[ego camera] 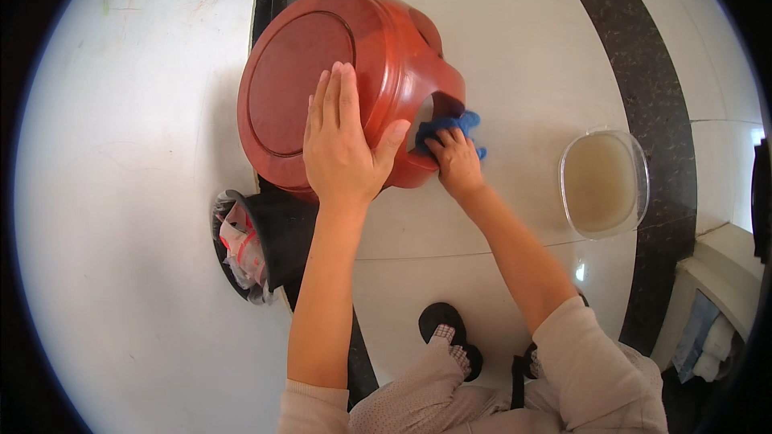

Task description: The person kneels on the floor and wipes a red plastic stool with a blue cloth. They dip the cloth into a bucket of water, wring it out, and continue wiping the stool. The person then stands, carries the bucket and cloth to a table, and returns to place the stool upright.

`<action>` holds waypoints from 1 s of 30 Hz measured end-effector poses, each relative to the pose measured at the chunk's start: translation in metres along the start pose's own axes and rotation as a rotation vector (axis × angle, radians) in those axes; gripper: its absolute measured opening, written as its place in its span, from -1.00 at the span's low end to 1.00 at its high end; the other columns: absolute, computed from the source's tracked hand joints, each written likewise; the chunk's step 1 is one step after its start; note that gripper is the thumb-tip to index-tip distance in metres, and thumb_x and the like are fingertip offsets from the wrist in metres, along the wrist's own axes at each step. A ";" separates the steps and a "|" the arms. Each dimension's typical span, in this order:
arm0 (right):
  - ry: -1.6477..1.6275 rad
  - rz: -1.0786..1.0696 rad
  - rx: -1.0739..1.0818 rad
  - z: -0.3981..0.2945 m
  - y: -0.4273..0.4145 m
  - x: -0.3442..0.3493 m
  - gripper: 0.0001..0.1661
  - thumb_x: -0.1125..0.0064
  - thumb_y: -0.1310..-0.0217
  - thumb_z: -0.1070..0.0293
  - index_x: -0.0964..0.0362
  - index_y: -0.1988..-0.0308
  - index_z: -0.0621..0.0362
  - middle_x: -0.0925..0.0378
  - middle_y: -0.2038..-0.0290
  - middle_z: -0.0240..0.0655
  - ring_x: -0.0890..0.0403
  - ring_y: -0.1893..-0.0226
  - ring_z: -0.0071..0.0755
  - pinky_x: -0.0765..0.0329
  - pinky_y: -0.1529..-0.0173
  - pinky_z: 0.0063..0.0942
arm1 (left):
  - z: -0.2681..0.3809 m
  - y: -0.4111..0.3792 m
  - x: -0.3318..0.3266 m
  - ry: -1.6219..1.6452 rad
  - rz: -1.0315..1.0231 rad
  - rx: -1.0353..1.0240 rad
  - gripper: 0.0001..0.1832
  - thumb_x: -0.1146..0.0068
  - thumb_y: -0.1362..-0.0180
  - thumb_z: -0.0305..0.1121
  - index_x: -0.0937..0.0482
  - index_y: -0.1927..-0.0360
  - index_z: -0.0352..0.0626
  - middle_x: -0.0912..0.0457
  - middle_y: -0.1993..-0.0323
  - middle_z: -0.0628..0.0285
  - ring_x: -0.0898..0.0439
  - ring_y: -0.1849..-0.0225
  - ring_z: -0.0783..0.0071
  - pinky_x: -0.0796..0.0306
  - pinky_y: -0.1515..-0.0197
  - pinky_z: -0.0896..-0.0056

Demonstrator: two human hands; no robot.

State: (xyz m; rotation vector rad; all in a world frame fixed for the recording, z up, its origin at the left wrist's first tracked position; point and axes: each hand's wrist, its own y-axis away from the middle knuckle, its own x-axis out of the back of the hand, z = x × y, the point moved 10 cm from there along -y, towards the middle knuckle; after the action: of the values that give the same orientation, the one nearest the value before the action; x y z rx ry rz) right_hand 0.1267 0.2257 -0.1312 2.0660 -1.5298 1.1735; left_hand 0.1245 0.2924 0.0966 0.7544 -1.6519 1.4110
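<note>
A reddish-brown round stool [286, 90] stands beside a white wall, its top and rim facing up and its side openings towards the right. My left hand [344, 144] lies flat across the edge of the seat, fingers together and thumb apart, with nothing in its grasp. At a lower side opening of the stool, my right hand [458, 163] grips a crumpled blue cloth [446, 126]. Part of the cloth is inside the opening, and loose ends stick out to the right. The fingertips of that hand are partly hidden in the cloth.
A clear plastic tub [600, 184] of cloudy water rests on the tiled floor [518, 54] at right. Near the wall [132, 205], a black waste bin [286, 235] holds plastic bags. A low shelf [711, 289] with items stands at lower right.
</note>
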 end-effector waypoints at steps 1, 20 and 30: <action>-0.074 -0.011 -0.020 0.003 0.001 -0.002 -0.55 -0.12 0.07 0.56 -0.54 0.08 0.05 -0.47 0.07 -0.36 -0.37 -0.06 -0.22 -0.37 -0.07 -0.32 | 0.000 0.000 0.000 -0.001 -0.002 0.005 -0.19 0.13 -0.22 0.21 -0.28 -0.27 -0.33 -0.40 -0.20 -0.05 -0.36 -0.25 -0.05 -0.29 -0.23 0.11; -1.236 0.133 -0.251 -0.078 -0.047 0.189 -0.58 -0.08 -0.26 0.33 -0.31 -0.10 0.13 -0.48 0.10 -0.29 -0.49 0.09 -0.41 -0.45 0.00 -0.45 | 0.002 0.123 0.026 0.672 0.104 0.190 -0.68 -0.18 0.01 -0.49 -0.55 0.13 -0.28 -0.52 -0.06 0.00 -0.45 -0.16 0.00 -0.34 -0.16 0.11; -0.164 0.566 0.089 -0.141 -0.015 0.148 -0.12 -0.34 0.02 0.32 -0.14 -0.29 0.12 -0.09 -0.30 -0.02 -0.19 -0.21 0.19 -0.19 -0.25 0.04 | -0.072 0.151 0.046 0.516 0.338 0.541 -0.48 0.07 -0.26 -0.28 -0.27 -0.28 -0.24 -0.05 -0.40 -0.08 -0.07 -0.40 -0.04 -0.01 -0.36 0.07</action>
State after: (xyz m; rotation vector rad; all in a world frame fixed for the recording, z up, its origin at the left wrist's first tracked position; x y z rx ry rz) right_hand 0.0943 0.2307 0.0711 1.8717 -2.2785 1.2916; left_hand -0.0121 0.3949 0.0649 0.3437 -1.0286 2.1260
